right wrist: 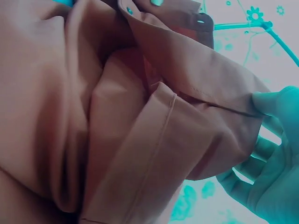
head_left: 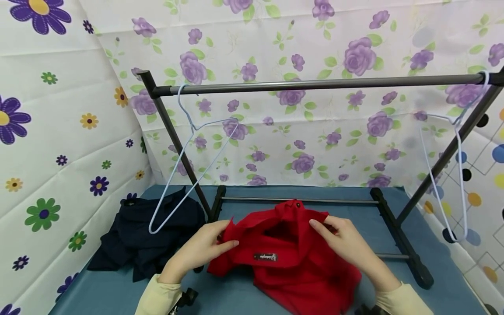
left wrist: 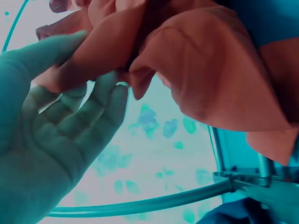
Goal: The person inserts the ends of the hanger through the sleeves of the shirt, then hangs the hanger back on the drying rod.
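Note:
A red collared shirt [head_left: 315, 271] with a dark neck label hangs bunched between my two hands, low in the middle of the head view. My left hand [head_left: 202, 249] pinches its left side between thumb and fingers; the left wrist view shows the cloth under the thumb of that hand [left wrist: 60, 126]. On the other side my right hand [head_left: 346, 240] pinches the collar area, thumb on top. In the right wrist view, folds of the shirt [right wrist: 154, 140] fill most of the picture, with the right hand [right wrist: 271, 158] at the edge. The shirt's lower part is out of frame.
A dark metal clothes rack [head_left: 275, 86] stands behind the shirt. One pale wire hanger [head_left: 185, 153] hangs at its left end, another hanger [head_left: 460, 175] at its right. Dark navy clothing [head_left: 145, 236] lies crumpled on the blue table surface [head_left: 106, 291] at left.

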Demonstrator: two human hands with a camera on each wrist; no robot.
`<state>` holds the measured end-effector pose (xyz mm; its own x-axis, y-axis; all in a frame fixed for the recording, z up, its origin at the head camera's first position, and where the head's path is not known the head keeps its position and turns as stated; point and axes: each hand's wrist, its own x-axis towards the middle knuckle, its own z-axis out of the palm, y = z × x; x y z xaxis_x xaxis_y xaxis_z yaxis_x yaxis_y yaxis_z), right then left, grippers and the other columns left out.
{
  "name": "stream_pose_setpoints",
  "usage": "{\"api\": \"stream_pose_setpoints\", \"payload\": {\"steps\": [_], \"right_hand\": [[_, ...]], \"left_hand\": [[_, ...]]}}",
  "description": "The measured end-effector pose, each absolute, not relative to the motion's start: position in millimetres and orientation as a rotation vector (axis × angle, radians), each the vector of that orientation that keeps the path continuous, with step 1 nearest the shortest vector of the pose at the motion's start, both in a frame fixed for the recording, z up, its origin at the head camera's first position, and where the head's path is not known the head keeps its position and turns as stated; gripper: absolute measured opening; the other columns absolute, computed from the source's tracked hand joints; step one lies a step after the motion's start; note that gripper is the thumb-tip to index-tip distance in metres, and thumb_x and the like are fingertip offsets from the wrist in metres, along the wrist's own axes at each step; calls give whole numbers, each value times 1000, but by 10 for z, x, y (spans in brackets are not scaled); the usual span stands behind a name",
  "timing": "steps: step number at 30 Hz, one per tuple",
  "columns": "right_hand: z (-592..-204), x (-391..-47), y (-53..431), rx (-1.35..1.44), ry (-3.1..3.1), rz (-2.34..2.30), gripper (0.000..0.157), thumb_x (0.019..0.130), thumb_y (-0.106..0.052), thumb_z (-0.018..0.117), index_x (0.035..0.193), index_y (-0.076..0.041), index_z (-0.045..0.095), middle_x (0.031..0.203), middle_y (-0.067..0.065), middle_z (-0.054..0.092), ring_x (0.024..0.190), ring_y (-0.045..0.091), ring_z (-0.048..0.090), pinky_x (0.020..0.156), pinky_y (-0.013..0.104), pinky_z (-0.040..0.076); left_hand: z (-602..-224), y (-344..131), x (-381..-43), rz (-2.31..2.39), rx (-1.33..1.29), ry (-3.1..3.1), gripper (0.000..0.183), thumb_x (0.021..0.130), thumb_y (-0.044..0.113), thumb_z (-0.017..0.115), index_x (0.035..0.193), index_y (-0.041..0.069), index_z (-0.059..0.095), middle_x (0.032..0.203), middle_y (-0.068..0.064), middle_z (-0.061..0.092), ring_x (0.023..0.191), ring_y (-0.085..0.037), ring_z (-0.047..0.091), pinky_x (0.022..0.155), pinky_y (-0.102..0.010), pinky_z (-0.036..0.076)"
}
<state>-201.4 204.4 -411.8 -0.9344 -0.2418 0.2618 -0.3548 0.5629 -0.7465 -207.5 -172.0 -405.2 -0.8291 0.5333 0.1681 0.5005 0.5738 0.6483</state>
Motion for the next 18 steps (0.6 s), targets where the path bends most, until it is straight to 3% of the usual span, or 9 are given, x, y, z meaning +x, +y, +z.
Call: {"api": "stream_pose_setpoints", "payload": {"steps": [3,7,9,13,15,18], "right_hand": [[-4031,-1996,2058,483,-2645,1316,36,100,-40,62,75,-15,58,67,-2,51,62,13,54,59,28,45],[-3927,-1966,2105,481,-2593,1289,33,101,-36,63,75,-16,61,78,-3,62,76,14,62,61,29,49],[-3879,-1965,2128,489,-2549,1259,33,101,-35,63,73,-18,59,75,-4,60,72,13,60,59,28,47],[-3790,-1956,2178,495,-2458,1222,37,102,-30,63,69,-18,52,64,-1,48,59,14,47,53,29,40],[-3747,-1944,2202,488,-2415,1209,37,102,-28,63,68,-18,50,62,-1,45,56,14,45,52,29,38],[-3693,-1923,2231,479,-2360,1211,38,102,-24,63,68,-17,48,63,-2,44,57,14,45,53,28,38]], "left_hand": [[-3959,-1698,-2063,1188,885,2831,14,97,33,70,103,22,63,92,12,65,80,-5,63,71,-26,54],[-3847,-1624,-2033,1367,890,2869,19,96,37,69,110,24,66,90,12,67,73,-8,63,63,-27,50],[-3797,-1576,-2023,1478,903,2858,22,96,34,70,116,25,66,90,12,69,68,-9,63,57,-27,48],[-3709,-1485,-2031,1610,939,2887,13,96,29,71,96,20,62,68,9,60,53,-10,54,45,-26,39],[-3659,-1446,-2037,1661,946,2893,15,97,26,71,92,18,59,63,7,55,51,-12,51,45,-26,37],[-3592,-1411,-2036,1769,912,2859,10,97,22,70,100,16,62,72,6,66,57,-14,57,50,-26,43]]}}
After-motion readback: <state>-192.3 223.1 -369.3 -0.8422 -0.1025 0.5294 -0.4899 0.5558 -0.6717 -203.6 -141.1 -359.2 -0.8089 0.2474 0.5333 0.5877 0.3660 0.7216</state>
